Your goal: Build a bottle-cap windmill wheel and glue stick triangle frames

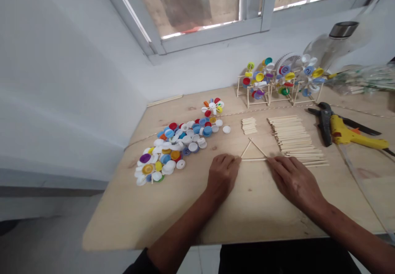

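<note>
A triangle of thin wooden sticks [253, 159] lies flat on the wooden table [185, 220], its tip pointing away from me. My left hand [222, 174] is closed at its left corner, fingers pressed together on the stick ends. At the right corner, my right hand [294, 181] pinches the sticks between thumb and fingers. The fingers hide both lower corners. Just beyond the tip sits a small stack of short sticks [248, 126]. A row of longer sticks [293, 136] reaches close to my right hand.
Left of my hands spreads a heap of colourful bottle caps [185, 140], with a cap wheel [212, 106] behind it. Several cap wheels on stick frames [259, 84] stand at the wall. A yellow glue gun [354, 136] and a black-handled cutting tool [324, 124] lie right.
</note>
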`<act>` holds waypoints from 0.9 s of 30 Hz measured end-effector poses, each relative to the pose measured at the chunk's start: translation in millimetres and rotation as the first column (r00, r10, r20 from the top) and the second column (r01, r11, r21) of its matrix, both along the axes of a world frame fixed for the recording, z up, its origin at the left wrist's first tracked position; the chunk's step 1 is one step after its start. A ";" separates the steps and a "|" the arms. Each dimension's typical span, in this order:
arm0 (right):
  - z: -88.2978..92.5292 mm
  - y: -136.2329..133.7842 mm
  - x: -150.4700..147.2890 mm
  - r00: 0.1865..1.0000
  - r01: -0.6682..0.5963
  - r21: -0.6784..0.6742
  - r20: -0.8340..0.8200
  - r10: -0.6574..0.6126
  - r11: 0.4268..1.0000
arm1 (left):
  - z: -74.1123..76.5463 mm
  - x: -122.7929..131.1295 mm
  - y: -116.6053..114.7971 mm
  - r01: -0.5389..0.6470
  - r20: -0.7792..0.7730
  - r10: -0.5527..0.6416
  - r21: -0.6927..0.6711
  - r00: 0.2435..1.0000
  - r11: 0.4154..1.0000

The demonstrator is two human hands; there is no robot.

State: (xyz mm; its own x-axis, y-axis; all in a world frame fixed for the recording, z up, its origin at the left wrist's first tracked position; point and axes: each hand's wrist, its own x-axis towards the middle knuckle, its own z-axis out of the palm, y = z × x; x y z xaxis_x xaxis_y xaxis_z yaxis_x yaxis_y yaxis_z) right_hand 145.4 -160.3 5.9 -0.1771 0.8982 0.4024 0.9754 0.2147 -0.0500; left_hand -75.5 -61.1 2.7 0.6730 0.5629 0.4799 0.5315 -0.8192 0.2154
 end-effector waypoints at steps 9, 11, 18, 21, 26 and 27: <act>0.9 1.0 -0.8 0.999 -0.004 0.010 0.032 0.004 1.000 | 1.0 1.7 -2.5 0.001 -0.076 0.006 0.088 0.997 0.996; 2.5 1.4 -1.7 1.000 -0.003 0.014 0.023 0.003 1.000 | 1.2 1.9 -2.3 -0.001 -0.065 0.007 0.092 0.998 0.996; 4.9 2.0 -2.4 1.000 -0.009 0.012 -0.008 0.009 1.000 | -0.9 1.6 -2.0 -0.012 -0.061 0.016 0.077 0.998 0.997; 3.5 1.9 -1.5 1.000 -0.010 0.014 0.006 0.010 1.000 | -0.6 1.7 -2.0 -0.004 -0.066 0.010 0.089 0.998 0.996; 1.8 2.6 -0.8 1.000 -0.015 0.015 -0.005 0.015 1.000 | 0.0 2.3 -1.9 -0.010 -0.064 0.015 0.069 0.998 0.998; 1.8 2.8 -1.1 1.000 -0.016 0.018 -0.009 0.016 1.000 | -0.2 2.3 -1.9 -0.009 -0.062 0.013 0.066 0.998 0.998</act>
